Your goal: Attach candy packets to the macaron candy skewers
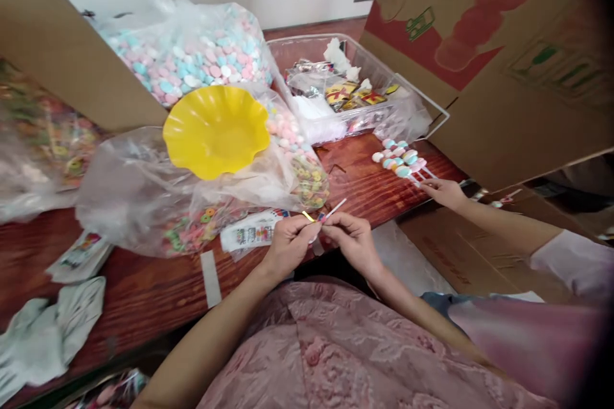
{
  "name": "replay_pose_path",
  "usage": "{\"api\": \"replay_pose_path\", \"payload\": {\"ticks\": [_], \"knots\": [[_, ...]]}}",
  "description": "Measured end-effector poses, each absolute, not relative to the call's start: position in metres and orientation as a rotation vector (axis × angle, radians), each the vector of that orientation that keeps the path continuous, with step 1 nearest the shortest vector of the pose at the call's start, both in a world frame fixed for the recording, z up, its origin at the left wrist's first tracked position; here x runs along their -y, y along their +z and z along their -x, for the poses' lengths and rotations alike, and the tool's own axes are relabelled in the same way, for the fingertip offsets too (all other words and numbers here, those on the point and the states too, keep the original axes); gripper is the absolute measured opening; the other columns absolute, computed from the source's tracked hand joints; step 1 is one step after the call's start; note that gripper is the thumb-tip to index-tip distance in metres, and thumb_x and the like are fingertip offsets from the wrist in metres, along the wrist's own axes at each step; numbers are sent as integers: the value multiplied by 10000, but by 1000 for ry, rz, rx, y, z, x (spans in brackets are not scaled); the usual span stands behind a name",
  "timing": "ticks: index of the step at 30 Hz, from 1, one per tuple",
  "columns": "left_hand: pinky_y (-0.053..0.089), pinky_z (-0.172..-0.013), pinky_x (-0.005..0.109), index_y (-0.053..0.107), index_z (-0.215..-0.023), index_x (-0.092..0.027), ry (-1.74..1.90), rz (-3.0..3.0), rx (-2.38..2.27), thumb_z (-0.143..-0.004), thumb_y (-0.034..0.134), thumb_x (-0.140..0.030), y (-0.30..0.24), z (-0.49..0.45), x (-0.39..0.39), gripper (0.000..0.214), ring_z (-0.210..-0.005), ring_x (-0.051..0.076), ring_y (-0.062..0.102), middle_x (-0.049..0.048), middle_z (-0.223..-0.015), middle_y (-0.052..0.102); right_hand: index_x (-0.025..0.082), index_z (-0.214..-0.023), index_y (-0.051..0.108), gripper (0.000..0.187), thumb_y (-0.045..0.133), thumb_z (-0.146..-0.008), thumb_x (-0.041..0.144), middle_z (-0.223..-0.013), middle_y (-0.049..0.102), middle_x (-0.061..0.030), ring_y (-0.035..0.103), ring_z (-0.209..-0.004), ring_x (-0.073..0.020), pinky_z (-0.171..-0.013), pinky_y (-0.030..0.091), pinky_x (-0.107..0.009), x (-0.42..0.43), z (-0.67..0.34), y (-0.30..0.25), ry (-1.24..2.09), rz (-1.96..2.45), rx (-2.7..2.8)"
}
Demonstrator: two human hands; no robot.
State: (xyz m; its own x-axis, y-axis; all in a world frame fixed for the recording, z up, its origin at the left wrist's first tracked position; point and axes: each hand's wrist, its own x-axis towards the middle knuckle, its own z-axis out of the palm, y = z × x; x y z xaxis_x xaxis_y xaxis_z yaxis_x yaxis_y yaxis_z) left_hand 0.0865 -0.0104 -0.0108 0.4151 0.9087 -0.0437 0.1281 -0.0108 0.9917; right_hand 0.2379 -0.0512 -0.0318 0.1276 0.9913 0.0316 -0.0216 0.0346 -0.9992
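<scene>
At the table's front edge, my left hand (289, 245) and my right hand (352, 241) meet with their fingertips pinched together. A thin white stick (336, 207) slants up from between the fingers, close to my right thumb. A short shiny gold tie strip (307, 216) pokes out above my left fingers. Something small and pinkish shows at the stick's lower end, mostly hidden by the fingers. Just behind my left hand lies a printed white packet (252, 232).
A co-worker's hand (444, 193) touches marshmallow sticks (399, 158) at right. A yellow scalloped bowl (215, 131) rests on candy bags (187, 54). Behind are a clear plastic bin (330, 123) and a cardboard box (499, 96). White gloves (52, 332) lie at left.
</scene>
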Motion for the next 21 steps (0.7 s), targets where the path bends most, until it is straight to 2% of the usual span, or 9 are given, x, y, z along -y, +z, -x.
{"api": "replay_pose_path", "payload": {"ticks": [4,7,9,12,14,16,18,21], "knots": [[334,-581,235,560,-556,-159,782,-1448,-926,-836,577,-373,-16,-84,7,353,-588,102,411,-16,-586,476,163,-745,654,252,788,-674,363,-562,579,34,445,-449,-73,-437,348,-209,43,-245,-33,1472,1093,944],[330,-570,232,559,-559,-161,771,-1454,-910,-838,583,-394,-17,-79,5,365,-575,97,396,-17,-586,472,162,-772,641,303,820,-633,363,-563,576,37,443,-455,-71,-437,329,-200,38,-248,-35,1626,1038,893],[334,-565,230,560,-540,-162,753,-1494,-896,-832,587,-404,-16,-75,5,380,-565,97,399,-14,-570,475,166,-767,614,306,811,-649,368,-551,553,48,428,-455,-67,-447,329,-201,33,-250,-35,1679,1028,970],[321,-536,226,550,-494,-162,675,-1494,-858,-791,623,-427,-13,-68,6,405,-533,90,392,-12,-524,464,168,-763,585,227,709,-765,359,-555,534,46,423,-467,-75,-463,339,-208,27,-255,-30,1691,1019,1359],[298,-493,220,548,-484,-159,570,-1349,-846,-740,666,-446,-11,-62,8,402,-489,78,380,-18,-499,458,165,-776,584,142,599,-850,286,-616,561,16,467,-529,-94,-505,376,-221,25,-258,-23,1443,983,1790],[287,-449,212,588,-510,-154,436,-1147,-833,-680,715,-434,-8,-53,10,351,-443,69,391,-19,-492,487,168,-811,587,116,501,-887,187,-718,596,-29,524,-642,-126,-585,432,-251,25,-257,-16,961,844,2163],[300,-417,209,646,-551,-150,312,-991,-789,-629,749,-398,-4,-45,12,279,-411,74,424,-10,-490,529,173,-869,590,175,428,-897,114,-788,608,-60,550,-738,-155,-686,481,-298,27,-254,-11,497,618,2355],[323,-381,210,686,-547,-149,195,-899,-715,-570,787,-356,3,-35,13,231,-382,84,441,3,-460,550,178,-968,590,247,367,-924,82,-801,607,-64,563,-767,-168,-782,507,-348,31,-248,-5,159,355,2438]]}}
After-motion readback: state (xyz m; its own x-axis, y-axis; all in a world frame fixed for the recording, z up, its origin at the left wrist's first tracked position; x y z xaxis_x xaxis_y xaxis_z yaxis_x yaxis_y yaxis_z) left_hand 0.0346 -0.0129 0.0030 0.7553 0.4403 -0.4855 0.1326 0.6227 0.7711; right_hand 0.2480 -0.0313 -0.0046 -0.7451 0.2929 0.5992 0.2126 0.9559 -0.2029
